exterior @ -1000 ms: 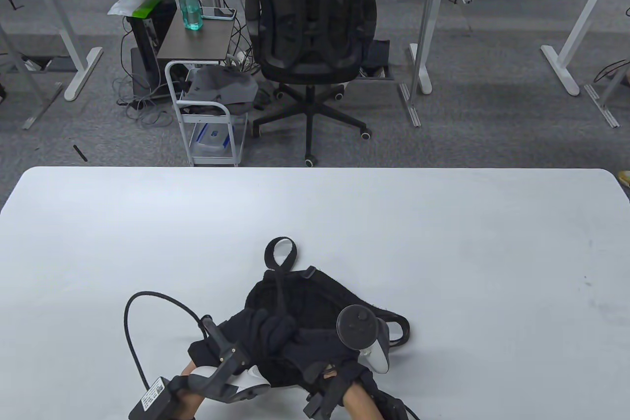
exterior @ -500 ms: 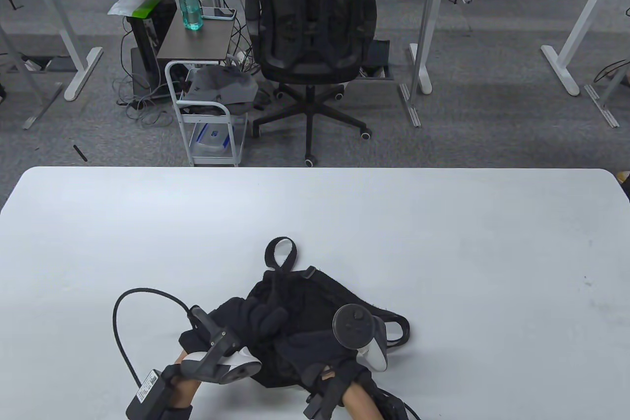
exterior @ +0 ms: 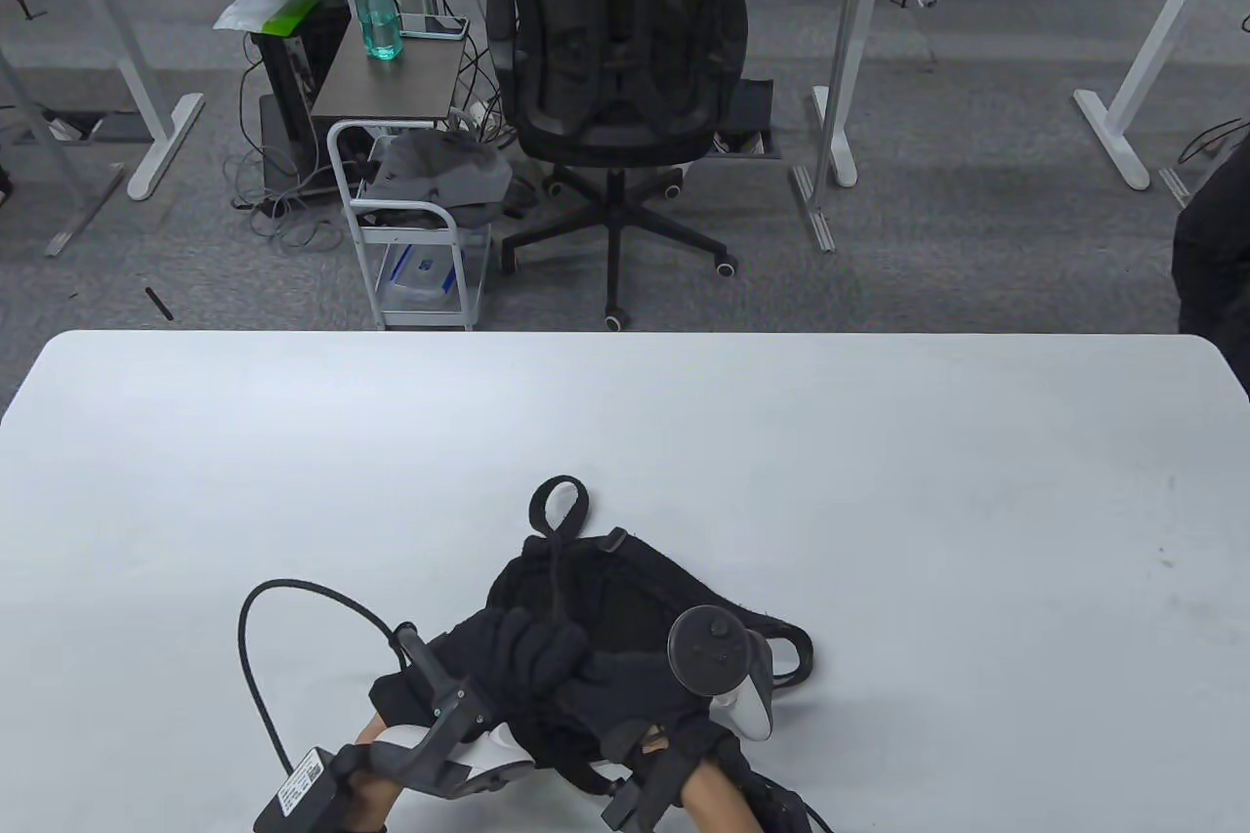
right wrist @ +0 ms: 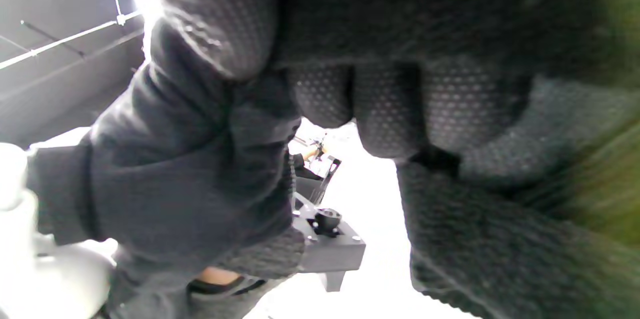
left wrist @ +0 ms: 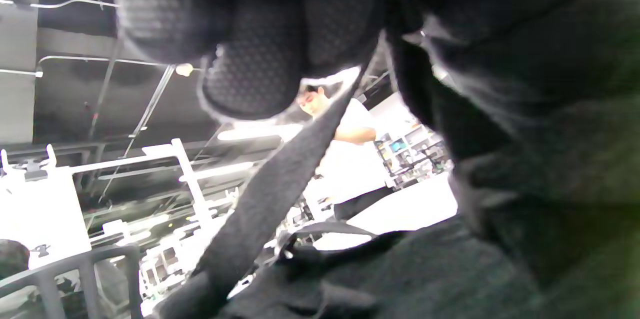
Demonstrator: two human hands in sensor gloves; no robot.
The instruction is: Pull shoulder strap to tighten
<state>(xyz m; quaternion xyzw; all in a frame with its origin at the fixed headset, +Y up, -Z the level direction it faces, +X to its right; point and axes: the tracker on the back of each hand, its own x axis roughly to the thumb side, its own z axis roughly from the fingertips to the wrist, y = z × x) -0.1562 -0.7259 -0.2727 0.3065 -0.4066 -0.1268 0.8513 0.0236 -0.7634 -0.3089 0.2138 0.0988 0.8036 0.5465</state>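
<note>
A black bag (exterior: 625, 584) lies at the near middle of the white table (exterior: 879, 481). A thin black shoulder strap (exterior: 558, 545) runs from a loop (exterior: 559, 506) at the bag's far end back to my left hand (exterior: 532, 657), which grips it in a closed fist. In the left wrist view the strap (left wrist: 270, 199) stretches taut from under my gloved fingers (left wrist: 250, 74). My right hand (exterior: 630, 682) rests closed on the bag's fabric beside the left hand, its fingers (right wrist: 380, 104) curled into the cloth (right wrist: 195, 159).
A second strap loop (exterior: 793, 652) lies on the table to the right of the bag. A black cable (exterior: 264, 638) arcs from my left wrist. Beyond the far edge stand an office chair (exterior: 620, 71) and a small cart (exterior: 415, 228).
My left hand first moved left and toward me with the strap, then came back to the right, close to where it began. The right hand stayed on the bag.
</note>
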